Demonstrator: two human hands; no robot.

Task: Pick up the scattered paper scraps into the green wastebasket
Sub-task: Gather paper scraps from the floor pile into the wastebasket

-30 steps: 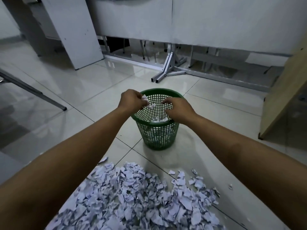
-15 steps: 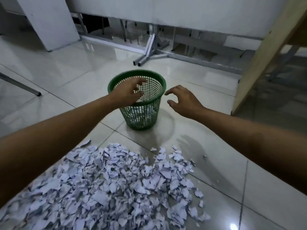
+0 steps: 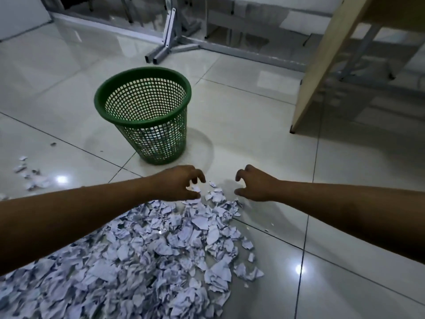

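Observation:
A green mesh wastebasket point(image 3: 142, 104) stands upright on the tiled floor, with some white scraps showing through its lower wall. A broad pile of torn white paper scraps point(image 3: 142, 254) covers the floor in front of it. My left hand point(image 3: 177, 183) hovers over the pile's far edge, fingers loosely curled and spread, holding nothing. My right hand point(image 3: 253, 185) hangs at the same edge to the right, also clawed open and empty. Both hands are nearer me than the basket.
A few stray scraps point(image 3: 30, 176) lie on the floor at the left. A wooden desk panel point(image 3: 322, 65) stands at the right. A metal frame foot point(image 3: 165, 47) sits behind the basket.
Both hands have left the basket rim, where they dropped scraps, and come back down to the pile's far edge. The view has tilted downward.

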